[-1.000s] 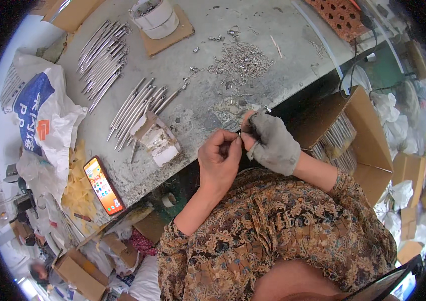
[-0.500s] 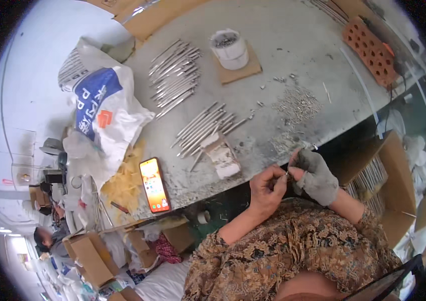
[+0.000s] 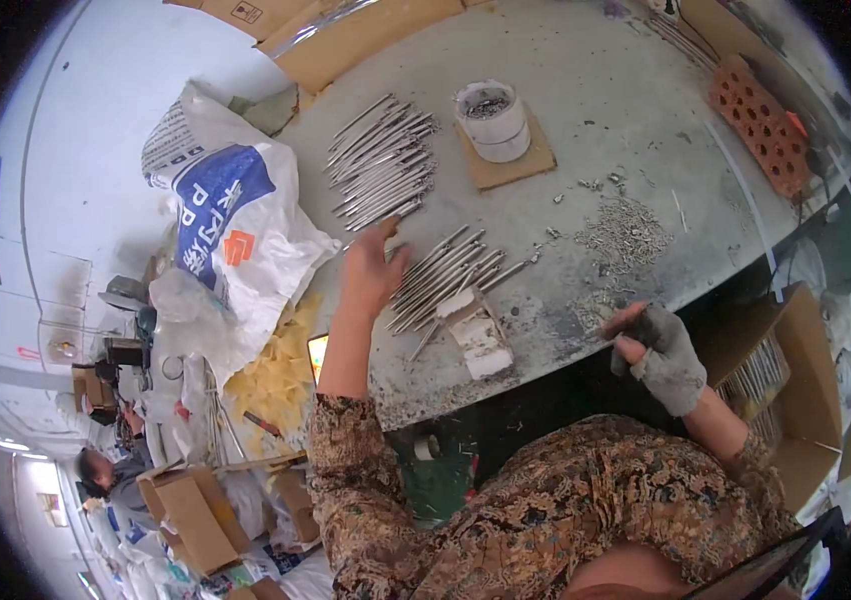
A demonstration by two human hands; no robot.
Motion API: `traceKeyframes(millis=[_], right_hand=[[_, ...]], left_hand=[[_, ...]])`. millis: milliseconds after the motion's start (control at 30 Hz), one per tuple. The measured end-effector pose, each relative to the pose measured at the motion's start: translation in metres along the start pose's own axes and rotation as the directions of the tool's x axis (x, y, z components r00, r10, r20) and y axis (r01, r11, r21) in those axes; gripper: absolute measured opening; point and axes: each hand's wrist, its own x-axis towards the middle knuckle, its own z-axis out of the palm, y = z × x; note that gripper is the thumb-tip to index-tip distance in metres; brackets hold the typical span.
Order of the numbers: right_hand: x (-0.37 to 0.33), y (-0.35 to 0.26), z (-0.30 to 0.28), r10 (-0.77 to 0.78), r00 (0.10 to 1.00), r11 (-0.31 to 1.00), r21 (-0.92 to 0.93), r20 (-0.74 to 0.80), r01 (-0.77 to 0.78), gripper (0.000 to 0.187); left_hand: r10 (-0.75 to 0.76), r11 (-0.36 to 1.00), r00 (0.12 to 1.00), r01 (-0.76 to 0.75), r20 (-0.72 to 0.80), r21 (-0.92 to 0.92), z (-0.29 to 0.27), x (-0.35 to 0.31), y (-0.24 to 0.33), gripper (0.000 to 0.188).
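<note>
My bare left hand (image 3: 373,270) reaches over the table, its fingertips at the lower end of the upper pile of thin metal rods (image 3: 380,165). Its thumb stands apart from the forefinger, and I see nothing held between them. Just below and right of it is a second pile of metal rods (image 3: 445,280), partly under a small worn white block (image 3: 477,335). Near the table's front edge hovers my right hand (image 3: 657,358) in a grey fingerless glove. Its thumb and forefinger are apart; the other fingers curl in. Beyond it is a heap of tiny metal parts (image 3: 623,235).
A white tub (image 3: 493,125) of small metal parts stands on a cardboard piece (image 3: 510,172). A red perforated brick (image 3: 760,125) is at the far right. A white sack (image 3: 235,215) and a phone (image 3: 318,357) lie left. A carton of rods (image 3: 807,400) stands right.
My hands were together at the table's front edge, fingers pinched. My left hand has moved far left and forward to the rods; my right hand has stayed near the edge, its fingers parted.
</note>
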Motion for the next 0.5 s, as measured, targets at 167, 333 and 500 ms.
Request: traceKeyframes(millis=[167,333,500], right_hand=[[0.002,-0.01,-0.032,-0.004,0.992,0.987,-0.159,-0.129,-0.016,0.017],[0.028,-0.026,-0.049,-0.103,0.985,0.953,-0.298,-0.139,0.057,0.02],[0.071,-0.025,-0.055,-0.319,0.946,0.25,-0.957,0.061,0.147,0.023]], left_hand=[[-0.28,0.959,0.89,0.242,0.359,0.149,-0.003,-0.011,-0.018,0.024],[-0.327,0.943,0.855,0.321,0.403,0.084,-0.011,-0.011,-0.007,0.021],[-0.122,0.992,0.982,0.117,0.148,0.042,-0.021,-0.018,0.005,0.016]])
